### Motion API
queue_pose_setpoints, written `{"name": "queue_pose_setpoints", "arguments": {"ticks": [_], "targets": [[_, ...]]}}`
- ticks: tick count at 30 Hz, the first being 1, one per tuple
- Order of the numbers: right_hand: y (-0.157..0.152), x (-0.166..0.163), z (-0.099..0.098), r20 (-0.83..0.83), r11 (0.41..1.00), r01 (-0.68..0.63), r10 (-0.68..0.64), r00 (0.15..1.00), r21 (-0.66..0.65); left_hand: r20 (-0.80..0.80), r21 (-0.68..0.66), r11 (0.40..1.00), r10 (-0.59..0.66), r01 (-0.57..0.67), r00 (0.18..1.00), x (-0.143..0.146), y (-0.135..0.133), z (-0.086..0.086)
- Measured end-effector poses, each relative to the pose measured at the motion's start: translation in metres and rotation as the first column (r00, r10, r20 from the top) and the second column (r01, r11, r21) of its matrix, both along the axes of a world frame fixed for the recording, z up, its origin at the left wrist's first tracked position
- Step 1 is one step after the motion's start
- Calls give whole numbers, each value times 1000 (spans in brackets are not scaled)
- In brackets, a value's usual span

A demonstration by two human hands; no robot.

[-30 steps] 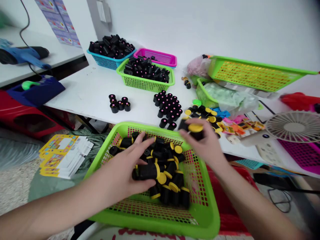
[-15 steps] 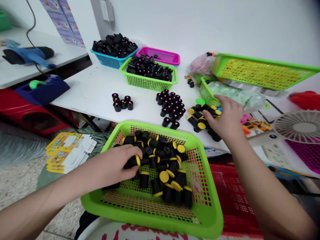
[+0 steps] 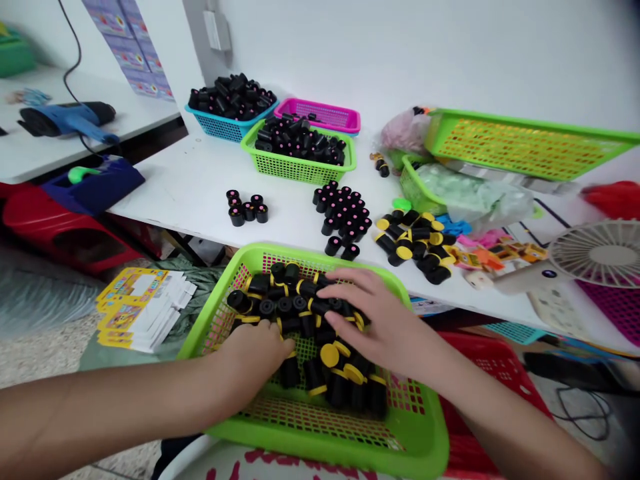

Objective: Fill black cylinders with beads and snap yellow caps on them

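A large green basket (image 3: 240,263) holds several black cylinders with yellow caps, like small film canisters (image 3: 289,372). My left hand (image 3: 255,357) is down inside its left part, fingers curled and pressed together. What they close on, if anything, is hidden beneath the hand. Over the right half of the basket is my right hand (image 3: 373,317), palm down with fingers apart. Its fingertips are at a black canister lying on its side (image 3: 307,288), and I see nothing gripped in it.
On the white table (image 3: 190,180) stand pink-dotted black cylinders (image 3: 345,207) in a cluster, a smaller group (image 3: 247,208), and a pile of yellow-capped canisters (image 3: 415,237). Behind are filled blue (image 3: 220,125) and green (image 3: 295,167) baskets. A fan (image 3: 600,253) lies right; flat yellow cartons (image 3: 137,303) lie left.
My right hand has moved from the canister pile on the table left and down into the basket. My left hand has shifted slightly lower, and the yellow-ringed canister at its fingers is out of sight.
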State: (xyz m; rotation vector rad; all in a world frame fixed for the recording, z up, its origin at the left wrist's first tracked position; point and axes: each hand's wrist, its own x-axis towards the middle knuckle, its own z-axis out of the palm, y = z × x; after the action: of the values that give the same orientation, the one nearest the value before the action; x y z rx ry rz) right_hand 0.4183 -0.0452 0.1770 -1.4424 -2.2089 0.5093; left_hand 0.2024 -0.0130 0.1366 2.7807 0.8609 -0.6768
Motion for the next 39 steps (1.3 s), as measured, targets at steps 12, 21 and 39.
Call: {"name": "queue_pose_setpoints", "arguments": {"ticks": [12,21,39], "targets": [[-35,-40,-22,-824,884,-254,-216,524,-393,717,152,978,-8,-146,697,4,-23,26],[36,64,-8,-333,822,443,-331,883,358,646,215,942,61,-258,761,-17,3,44],[123,228,-47,-161,586,700,-708,687,407,-58,-158,951,261,-267,964,-26,11,15]]}}
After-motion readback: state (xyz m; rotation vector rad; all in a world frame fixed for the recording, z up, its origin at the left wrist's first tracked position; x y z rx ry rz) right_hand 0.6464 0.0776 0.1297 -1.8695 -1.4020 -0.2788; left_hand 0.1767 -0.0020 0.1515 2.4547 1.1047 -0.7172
